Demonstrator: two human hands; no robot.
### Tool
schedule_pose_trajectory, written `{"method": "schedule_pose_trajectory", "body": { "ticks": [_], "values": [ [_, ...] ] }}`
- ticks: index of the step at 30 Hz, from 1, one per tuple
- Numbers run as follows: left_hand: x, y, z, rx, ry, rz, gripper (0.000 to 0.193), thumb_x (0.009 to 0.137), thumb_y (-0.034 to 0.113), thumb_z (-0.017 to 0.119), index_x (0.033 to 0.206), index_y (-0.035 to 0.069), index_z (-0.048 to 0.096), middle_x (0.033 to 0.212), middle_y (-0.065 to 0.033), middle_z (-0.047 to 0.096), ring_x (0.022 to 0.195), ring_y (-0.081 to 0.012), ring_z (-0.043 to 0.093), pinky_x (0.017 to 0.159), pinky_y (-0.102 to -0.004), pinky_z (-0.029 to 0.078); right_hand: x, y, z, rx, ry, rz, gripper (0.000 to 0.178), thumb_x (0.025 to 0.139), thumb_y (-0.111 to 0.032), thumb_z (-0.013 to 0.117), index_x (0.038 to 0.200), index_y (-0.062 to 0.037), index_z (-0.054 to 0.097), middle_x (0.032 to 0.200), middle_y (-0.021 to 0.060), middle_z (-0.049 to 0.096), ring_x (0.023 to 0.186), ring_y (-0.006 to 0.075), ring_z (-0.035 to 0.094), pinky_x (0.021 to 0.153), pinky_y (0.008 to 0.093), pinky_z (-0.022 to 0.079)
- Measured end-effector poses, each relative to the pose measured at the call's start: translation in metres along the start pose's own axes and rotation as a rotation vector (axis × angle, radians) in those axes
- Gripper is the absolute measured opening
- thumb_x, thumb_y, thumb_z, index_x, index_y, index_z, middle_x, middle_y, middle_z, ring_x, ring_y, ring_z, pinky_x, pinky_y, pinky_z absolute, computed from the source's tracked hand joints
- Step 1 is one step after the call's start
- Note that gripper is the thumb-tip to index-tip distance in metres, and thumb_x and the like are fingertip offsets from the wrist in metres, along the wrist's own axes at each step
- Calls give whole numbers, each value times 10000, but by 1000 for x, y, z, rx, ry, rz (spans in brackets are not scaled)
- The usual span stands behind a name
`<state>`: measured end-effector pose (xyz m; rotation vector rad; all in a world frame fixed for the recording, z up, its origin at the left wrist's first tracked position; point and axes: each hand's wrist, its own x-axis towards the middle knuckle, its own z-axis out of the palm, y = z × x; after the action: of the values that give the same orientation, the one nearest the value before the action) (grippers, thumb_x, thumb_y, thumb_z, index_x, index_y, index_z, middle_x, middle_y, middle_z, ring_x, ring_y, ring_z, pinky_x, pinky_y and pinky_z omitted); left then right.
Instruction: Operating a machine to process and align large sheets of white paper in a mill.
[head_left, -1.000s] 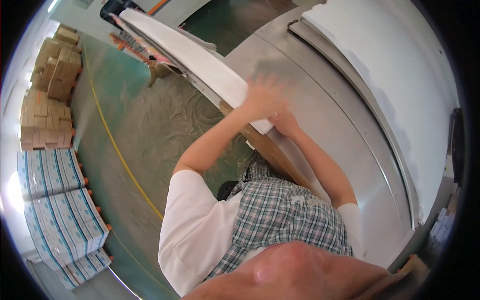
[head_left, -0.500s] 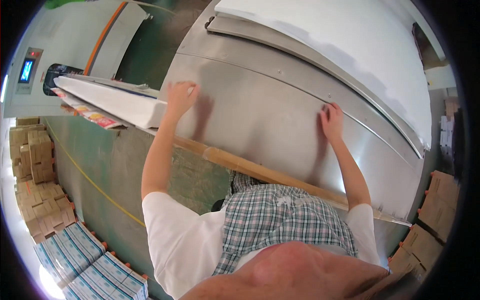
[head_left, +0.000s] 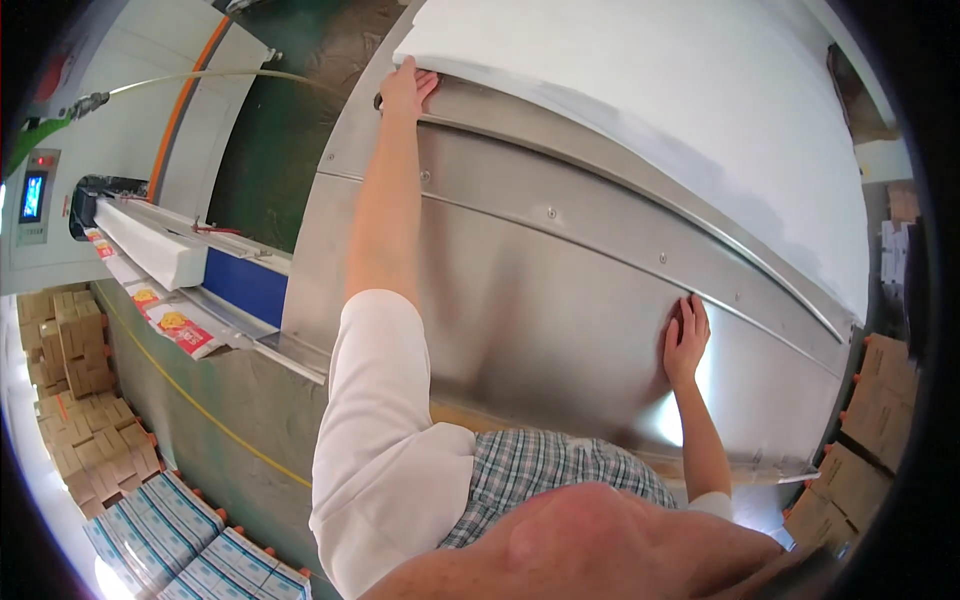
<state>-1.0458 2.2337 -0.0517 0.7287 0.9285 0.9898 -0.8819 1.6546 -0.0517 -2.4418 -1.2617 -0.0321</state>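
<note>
A broad white sheet stack (head_left: 650, 110) lies on top of a steel machine table (head_left: 520, 300), filling the upper right of the view; its near edge runs in a long curve from upper left down to the right, just above a raised steel rail (head_left: 600, 200) that follows the same line. The left hand (head_left: 405, 88) reaches far out at full arm's length and rests at the stack's near left corner, fingers laid flat against the white edge where it meets the rail, not closed around anything. The right hand (head_left: 685, 340) is well apart from it, pressed open and flat on the bare steel panel just below the rail, holding nothing. Between the two hands the steel face is smooth, broken only by a seam and a few screw heads. The table's left edge drops to a dark green floor (head_left: 270, 120), leaving an open lane beside it. Further left a narrow conveyor (head_left: 150, 245) carries a white block, with printed cartons (head_left: 175, 325) lying flat at its lower end. Brown cardboard boxes (head_left: 85, 400) are stacked at the left rim, blue-and-white packs (head_left: 160, 530) at the lower left, and more brown boxes (head_left: 860, 450) crowd the table's right end.
</note>
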Motion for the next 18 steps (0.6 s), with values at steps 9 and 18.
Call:
{"method": "schedule_pose_trajectory", "body": {
  "ticks": [9, 18],
  "values": [
    [-6, -8, -23, -210, -224, -21, 232, 888, 101, 466, 1069, -41, 435, 976, -159, 533, 922, -294, 553, 843, -455, 469, 1, -6, -4, -14, 1, -8, 385, 786, -66, 497, 1168, -19, 484, 1293, 163, 406, 1178, 321, 390, 975, 410, 279],
    [36, 10, -32, 235, 313, 433, 289, 830, 199, 508, 991, -33, 567, 927, -132, 617, 840, -246, 595, 755, -351, 462, 7, -8, -5, -22, 2, -10, 396, 779, -70, 500, 1173, -35, 485, 1277, 150, 420, 1165, 315, 402, 972, 404, 288]
  ]
}}
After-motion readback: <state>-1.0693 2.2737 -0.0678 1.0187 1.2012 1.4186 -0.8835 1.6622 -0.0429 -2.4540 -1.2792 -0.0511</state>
